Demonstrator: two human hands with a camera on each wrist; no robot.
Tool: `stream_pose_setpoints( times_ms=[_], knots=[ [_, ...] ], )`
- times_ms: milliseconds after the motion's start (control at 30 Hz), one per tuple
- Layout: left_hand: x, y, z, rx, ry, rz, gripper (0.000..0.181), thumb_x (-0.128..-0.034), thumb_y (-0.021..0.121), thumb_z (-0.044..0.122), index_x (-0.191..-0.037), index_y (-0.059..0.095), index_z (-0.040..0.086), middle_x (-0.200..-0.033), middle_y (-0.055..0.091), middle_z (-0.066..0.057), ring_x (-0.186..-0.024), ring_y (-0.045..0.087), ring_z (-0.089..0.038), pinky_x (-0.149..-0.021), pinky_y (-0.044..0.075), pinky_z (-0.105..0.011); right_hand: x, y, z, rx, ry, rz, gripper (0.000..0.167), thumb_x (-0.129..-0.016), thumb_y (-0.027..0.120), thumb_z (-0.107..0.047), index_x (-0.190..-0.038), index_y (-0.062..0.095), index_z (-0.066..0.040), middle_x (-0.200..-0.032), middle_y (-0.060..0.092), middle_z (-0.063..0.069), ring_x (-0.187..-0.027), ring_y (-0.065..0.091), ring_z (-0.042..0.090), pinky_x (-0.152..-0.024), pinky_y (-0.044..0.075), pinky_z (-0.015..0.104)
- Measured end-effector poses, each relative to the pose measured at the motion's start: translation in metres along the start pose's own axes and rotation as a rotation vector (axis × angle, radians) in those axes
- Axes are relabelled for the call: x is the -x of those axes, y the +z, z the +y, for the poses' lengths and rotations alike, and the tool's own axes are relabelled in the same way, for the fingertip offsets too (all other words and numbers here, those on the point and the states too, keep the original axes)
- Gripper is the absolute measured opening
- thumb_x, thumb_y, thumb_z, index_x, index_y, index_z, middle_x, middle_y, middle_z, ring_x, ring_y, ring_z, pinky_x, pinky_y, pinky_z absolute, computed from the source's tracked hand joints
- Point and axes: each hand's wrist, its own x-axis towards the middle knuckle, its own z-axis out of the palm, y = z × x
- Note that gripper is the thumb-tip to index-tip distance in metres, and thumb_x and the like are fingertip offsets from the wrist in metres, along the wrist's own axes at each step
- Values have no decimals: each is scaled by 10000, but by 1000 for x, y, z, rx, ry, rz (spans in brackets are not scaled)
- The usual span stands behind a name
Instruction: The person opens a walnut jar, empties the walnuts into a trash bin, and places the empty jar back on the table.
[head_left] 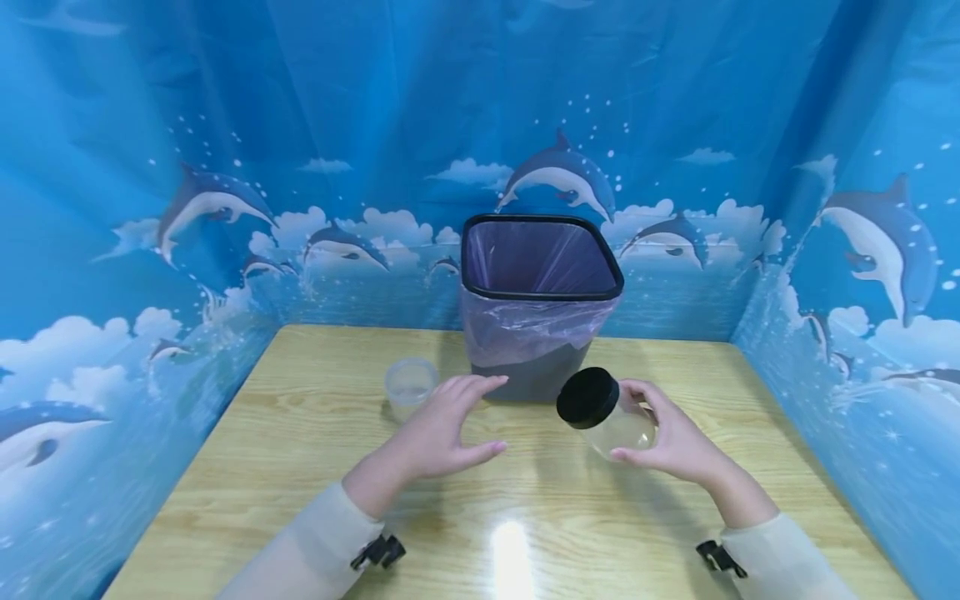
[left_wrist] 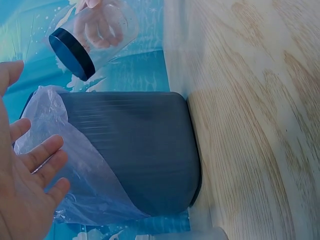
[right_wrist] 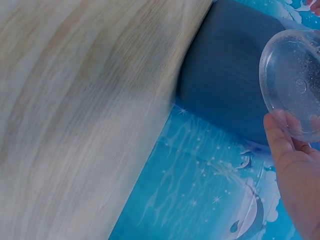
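A clear plastic jar [head_left: 621, 432] with a black lid [head_left: 588, 398] is gripped by my right hand [head_left: 671, 437]. It is held tilted above the table, lid toward the left, and looks see-through in the left wrist view. The right wrist view shows the jar's round base [right_wrist: 295, 85] with fingers against its side. My left hand [head_left: 442, 425] hovers to the left with fingers spread apart, holding nothing. Behind that hand stands a small translucent cup [head_left: 411, 385], partly hidden by it. A grey trash bin [head_left: 525, 375] with a purple liner bag stands beyond both hands.
The bin's black rim [head_left: 551, 296] faces up at the back of the wooden table [head_left: 315, 417]. Blue curtains [head_left: 375, 125] printed with dolphins enclose the back and both sides. Light glares off the table's front.
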Motion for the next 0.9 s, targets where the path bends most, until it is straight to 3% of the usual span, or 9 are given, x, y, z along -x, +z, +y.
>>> stream_pose_setpoints(
  times_ms=[333, 500, 633, 733, 900],
  knots=[
    [5, -1, -5, 31, 10, 52, 786, -904, 669, 506, -1549, 358, 182, -1496, 467, -29, -1366, 422, -230, -1108, 363, -507, -2, -12, 8, 15, 21, 8, 871, -753, 899, -214, -1449, 405, -40, -1336, 500, 88, -1214, 444, 150, -987, 312, 71],
    [6, -3, -8, 27, 14, 75, 781, -908, 659, 510, -1551, 346, 197, -1500, 461, -40, -1362, 427, -234, -1111, 359, -510, -2, -17, 17, 30, 56, -2, 886, -780, 877, -216, -1469, 364, -1, -1381, 476, 157, -1258, 434, 236, -1005, 296, 87],
    [8, -3, -10, 19, 14, 101, 769, -917, 648, 501, -1551, 342, 192, -1491, 466, -61, -1353, 439, -252, -1111, 360, -512, -4, -20, 27, 42, 98, -31, 898, -807, 854, -233, -1483, 323, 25, -1402, 451, 216, -1285, 444, 355, -1088, 365, 344],
    [9, -4, -11, 19, 16, 121, 759, -922, 649, 482, -1541, 360, 151, -1480, 475, -84, -1341, 454, -279, -1096, 377, -531, -6, -23, 34, 40, 129, -46, 906, -825, 839, -247, -1494, 299, 36, -1411, 432, 256, -1279, 459, 428, -1069, 351, 567],
    [12, -5, -12, 28, -8, 124, 765, -917, 657, 480, -1538, 364, 143, -1493, 463, -75, -1357, 439, -275, -1106, 365, -529, -7, -27, 42, 11, 165, -49, 929, -842, 826, -249, -1514, 257, 51, -1425, 387, 296, -1273, 445, 487, -1058, 336, 646]
  ],
)
